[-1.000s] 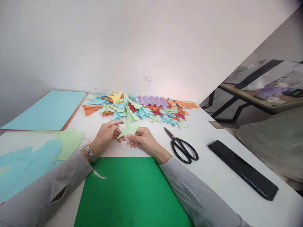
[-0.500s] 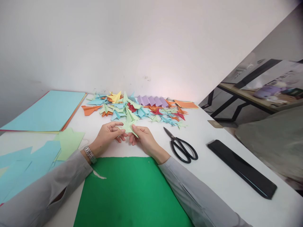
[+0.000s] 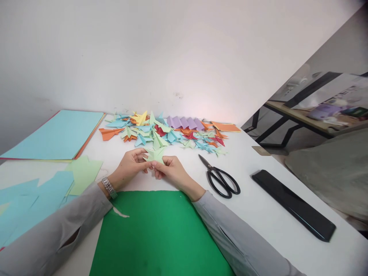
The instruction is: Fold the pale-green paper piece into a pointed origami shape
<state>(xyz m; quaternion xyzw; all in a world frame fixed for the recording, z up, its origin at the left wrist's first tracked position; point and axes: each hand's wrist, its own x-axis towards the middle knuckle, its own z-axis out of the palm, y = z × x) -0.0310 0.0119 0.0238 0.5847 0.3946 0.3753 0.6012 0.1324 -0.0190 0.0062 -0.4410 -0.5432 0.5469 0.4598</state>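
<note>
Seen from the head camera, a person's left hand [image 3: 130, 163] and right hand [image 3: 174, 170], thumb tips close together, pinch a pointed pale-green origami piece [image 3: 155, 155] between a green sheet [image 3: 161, 230] and a multicolored pile of folded paper [image 3: 159, 142], black-handled scissors [image 3: 212, 168] lying to the right.

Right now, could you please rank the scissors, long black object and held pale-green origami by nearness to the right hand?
1. Pale-green origami, in the right hand.
2. Scissors, to its right.
3. Long black object, farther right.
</note>
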